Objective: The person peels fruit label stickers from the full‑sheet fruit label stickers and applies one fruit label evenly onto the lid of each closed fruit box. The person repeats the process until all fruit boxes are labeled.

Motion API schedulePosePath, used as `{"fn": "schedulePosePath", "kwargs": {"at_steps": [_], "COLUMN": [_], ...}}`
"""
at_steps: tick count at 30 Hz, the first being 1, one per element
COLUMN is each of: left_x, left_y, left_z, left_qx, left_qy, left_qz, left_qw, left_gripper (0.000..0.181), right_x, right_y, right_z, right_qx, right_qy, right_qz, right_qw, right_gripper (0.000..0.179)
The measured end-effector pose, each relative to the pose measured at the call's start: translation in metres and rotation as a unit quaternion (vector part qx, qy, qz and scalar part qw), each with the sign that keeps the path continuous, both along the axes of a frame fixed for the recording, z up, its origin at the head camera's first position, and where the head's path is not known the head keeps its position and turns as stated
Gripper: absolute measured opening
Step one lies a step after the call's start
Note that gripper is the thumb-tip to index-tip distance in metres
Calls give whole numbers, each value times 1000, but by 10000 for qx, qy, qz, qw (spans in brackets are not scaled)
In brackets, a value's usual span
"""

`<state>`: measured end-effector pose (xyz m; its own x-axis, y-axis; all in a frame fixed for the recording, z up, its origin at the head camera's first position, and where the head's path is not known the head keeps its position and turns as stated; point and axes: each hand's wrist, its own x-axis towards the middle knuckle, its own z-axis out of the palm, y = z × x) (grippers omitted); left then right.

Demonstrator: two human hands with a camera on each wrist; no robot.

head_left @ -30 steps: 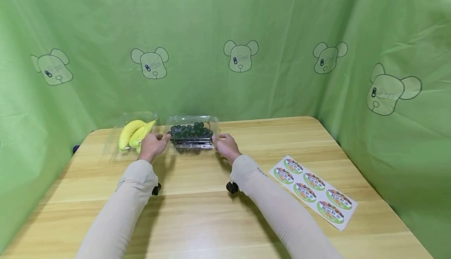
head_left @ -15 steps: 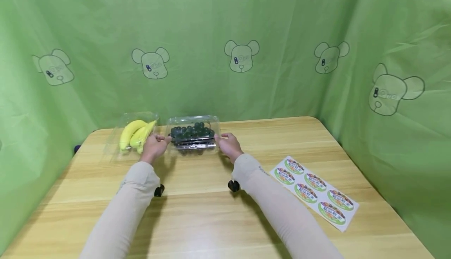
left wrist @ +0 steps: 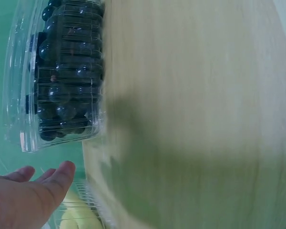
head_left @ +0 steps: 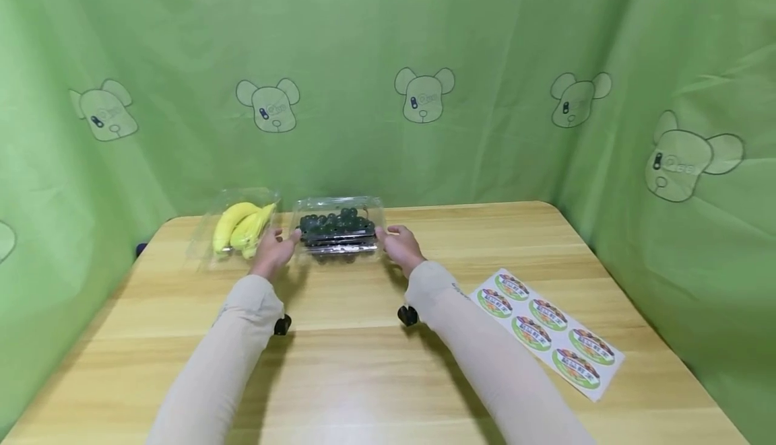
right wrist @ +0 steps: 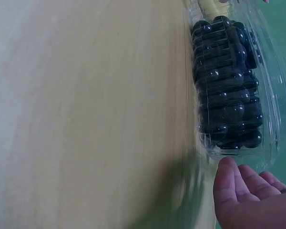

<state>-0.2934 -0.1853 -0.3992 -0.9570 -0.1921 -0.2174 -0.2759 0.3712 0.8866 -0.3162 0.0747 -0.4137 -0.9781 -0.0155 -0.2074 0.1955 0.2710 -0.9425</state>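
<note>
A clear plastic clamshell box (head_left: 339, 202) stands near the table's back edge. Dark round grapes (head_left: 336, 224) fill it, and they show through its ribbed wall in both wrist views. My left hand (head_left: 275, 254) is at the box's left end; in the left wrist view its fingers (left wrist: 57, 181) stretch out with a gap to the box. At the opposite end is my right hand (head_left: 401, 248), its fingers (right wrist: 225, 179) loosely extended and the fingertips right at the box's corner. Neither hand grips anything.
Left of the grapes, a second clear box (head_left: 209, 236) holds yellow bananas (head_left: 233, 224), close by my left hand. A white sheet of round fruit stickers (head_left: 548, 330) lies on the wooden table (head_left: 339, 378) at right. Green curtain (head_left: 351, 142) hangs behind and along both sides.
The head view has shifted slightly, moving everything a little to the right. Relative to the grape box, my right hand has eased slightly outward; the box stays in its place.
</note>
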Motion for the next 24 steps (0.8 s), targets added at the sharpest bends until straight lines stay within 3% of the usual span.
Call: {"fn": "schedulePosePath", "kwargs": {"at_steps": [6,12,24], "left_x": [-1,-2,-2], "left_y": [-2,-4,1], "left_z": [-3,-1,-3], "left_qx": [334,776,1391], "left_qy": [-257,-565,-581], "left_qz": [-79,-315,-266], "left_qw": [9991,9949,9882], "left_gripper": [83,84,79], "right_x": [-2,-1,2], "right_y": [-1,-4,-8], "right_z": [-1,-1,-1], "right_qx": [-40,14,78], "right_qy": [-20,-18,-71], "right_qz": [144,117,-96], "right_qw": [9999,9999,9999], "right_gripper": [62,62,62]}}
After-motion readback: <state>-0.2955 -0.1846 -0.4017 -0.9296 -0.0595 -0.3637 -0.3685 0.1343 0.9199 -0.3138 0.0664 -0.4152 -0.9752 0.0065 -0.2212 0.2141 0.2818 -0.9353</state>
